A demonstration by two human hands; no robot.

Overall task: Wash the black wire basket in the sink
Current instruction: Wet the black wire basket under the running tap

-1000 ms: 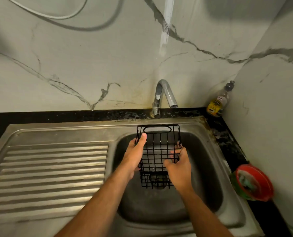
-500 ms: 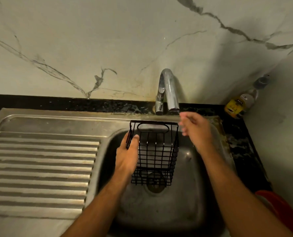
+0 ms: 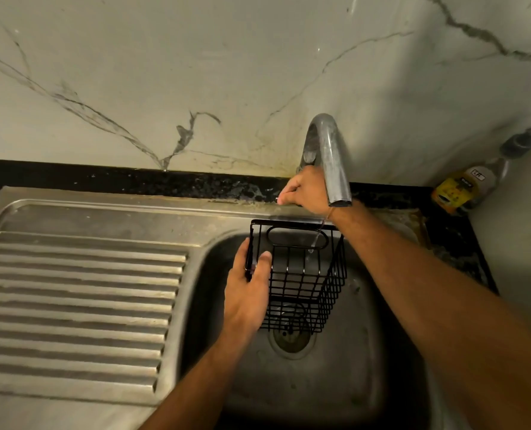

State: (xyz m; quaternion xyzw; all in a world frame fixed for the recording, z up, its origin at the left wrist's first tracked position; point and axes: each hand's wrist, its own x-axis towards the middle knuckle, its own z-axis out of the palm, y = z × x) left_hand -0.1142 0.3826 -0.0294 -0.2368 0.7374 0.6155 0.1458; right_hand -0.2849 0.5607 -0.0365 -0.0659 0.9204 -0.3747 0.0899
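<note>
The black wire basket (image 3: 304, 274) stands in the steel sink bowl (image 3: 366, 352), above the drain (image 3: 292, 338). My left hand (image 3: 247, 293) grips its left side, thumb over the top rim. My right hand (image 3: 306, 190) is behind the basket at the base of the curved steel tap (image 3: 330, 156), fingers curled round the tap's handle, which the hand mostly hides. A thin stream of water (image 3: 318, 234) falls from the spout into the basket.
A ribbed steel draining board (image 3: 78, 305) lies to the left of the bowl. A bottle with a yellow label (image 3: 472, 181) stands in the back right corner on the black counter (image 3: 134, 181). Marble wall rises behind and to the right.
My right hand left the basket, rose to the tap and took hold of its handle. Water now runs from the spout. My left hand kept its grip on the basket.
</note>
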